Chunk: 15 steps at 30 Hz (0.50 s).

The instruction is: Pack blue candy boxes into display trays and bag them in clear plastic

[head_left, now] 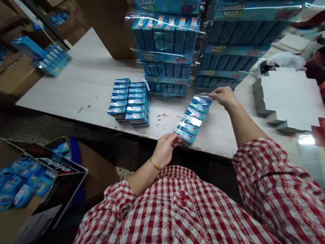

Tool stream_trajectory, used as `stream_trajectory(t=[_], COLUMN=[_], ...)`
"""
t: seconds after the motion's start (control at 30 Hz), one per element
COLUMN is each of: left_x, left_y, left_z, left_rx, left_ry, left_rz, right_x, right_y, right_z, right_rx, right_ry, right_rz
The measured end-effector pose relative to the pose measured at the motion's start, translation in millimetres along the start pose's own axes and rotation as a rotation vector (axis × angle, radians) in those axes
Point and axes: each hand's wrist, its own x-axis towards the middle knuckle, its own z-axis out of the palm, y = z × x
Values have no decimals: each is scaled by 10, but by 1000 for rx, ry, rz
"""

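A row of several small blue boxes under shiny clear film (194, 116) lies slantwise on the white table (92, 105). At its near left end, my left hand (165, 149) pinches the corner with thumb and fingers. My right hand (224, 97) is closed at the far right end, its fingertips pinching the edge of the film. To the left, two rows of small blue boxes (129, 102) stand side by side on the table, apart from both hands.
Tall stacks of film-wrapped blue display boxes (169, 38) rise behind the hands. Flat white cardboard trays (291, 97) are piled at the right. Another blue pack (51, 59) sits at the far left. An open carton of blue boxes (68, 183) stands below left.
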Motion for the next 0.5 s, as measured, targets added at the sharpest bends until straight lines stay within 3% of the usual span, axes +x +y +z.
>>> stream_trajectory(t=[0.13,0.27,0.37,0.5], left_x=[276,514,547,515], left_y=[448,749,713,540], left_z=[-149,-316,-421,-467], left_rx=[85,146,186,309], left_ry=[78,188,231,150], left_rz=[109,271,276,224], right_x=[-525,-992,-1099,-1061], right_y=[89,326,492,495], right_z=[-226,-270,-237,-196], right_rx=[253,513,615,627], right_ry=[-68,-81,-60,-130], right_rz=[64,142,282,382])
